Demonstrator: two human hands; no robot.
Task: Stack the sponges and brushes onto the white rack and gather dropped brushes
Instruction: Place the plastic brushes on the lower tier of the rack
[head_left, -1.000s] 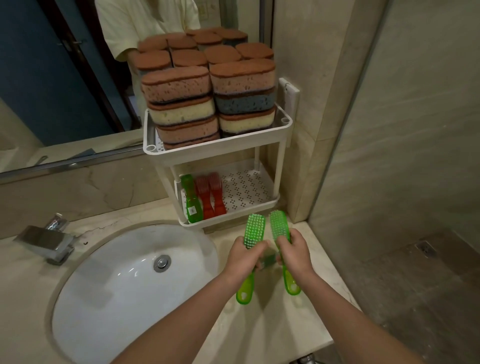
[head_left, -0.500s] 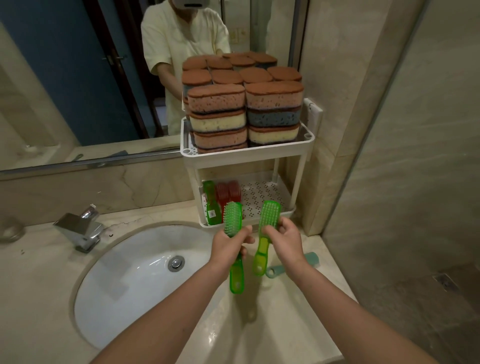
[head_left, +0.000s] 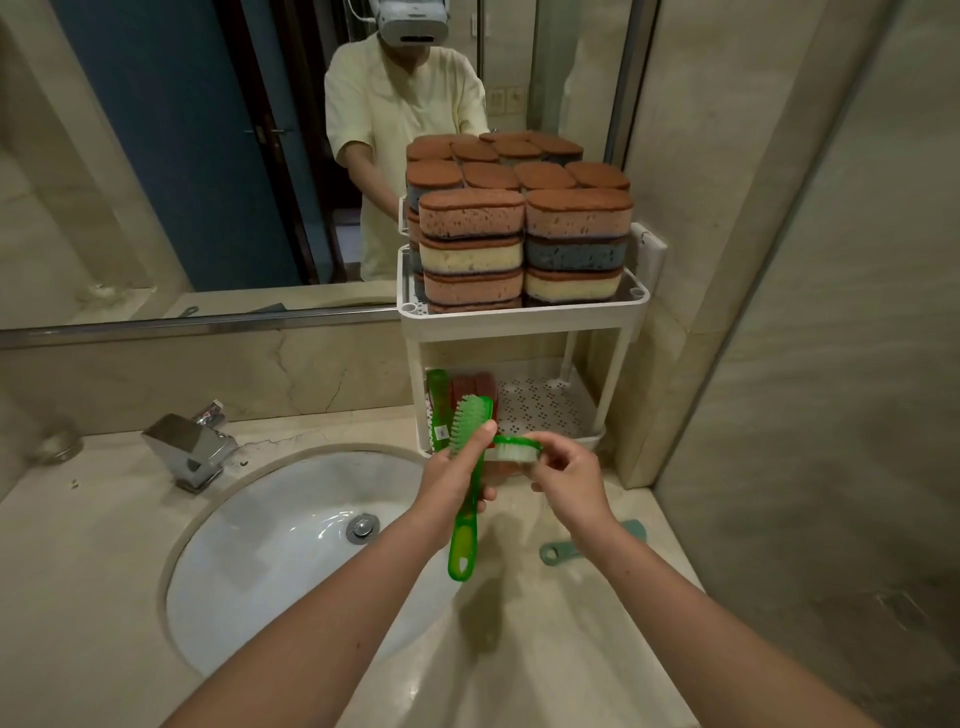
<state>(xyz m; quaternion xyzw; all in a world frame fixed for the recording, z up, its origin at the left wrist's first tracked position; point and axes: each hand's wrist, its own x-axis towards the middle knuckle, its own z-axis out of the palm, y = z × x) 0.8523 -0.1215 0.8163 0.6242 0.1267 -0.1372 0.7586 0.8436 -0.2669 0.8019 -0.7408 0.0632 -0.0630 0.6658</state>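
Two tiers on the white rack (head_left: 519, 318), both stocked.
Up top, sponges (head_left: 470, 221) sit in tight stacks; below, a shelved green brush (head_left: 438, 410) and red brushes (head_left: 472, 387) stand at the left end, the green one wearing a sticker too small to read. In front, the left hand (head_left: 454, 483) grips a long green brush (head_left: 464, 535) at its neck; the right hand (head_left: 574, 480) pinches a second green brush (head_left: 514, 451) beside it. A teal brush (head_left: 563, 552) lies on the counter (head_left: 519, 675).

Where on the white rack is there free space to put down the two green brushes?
The lower shelf is bare on its right part, between the red brushes and the right post. The upper shelf is packed with sponges.
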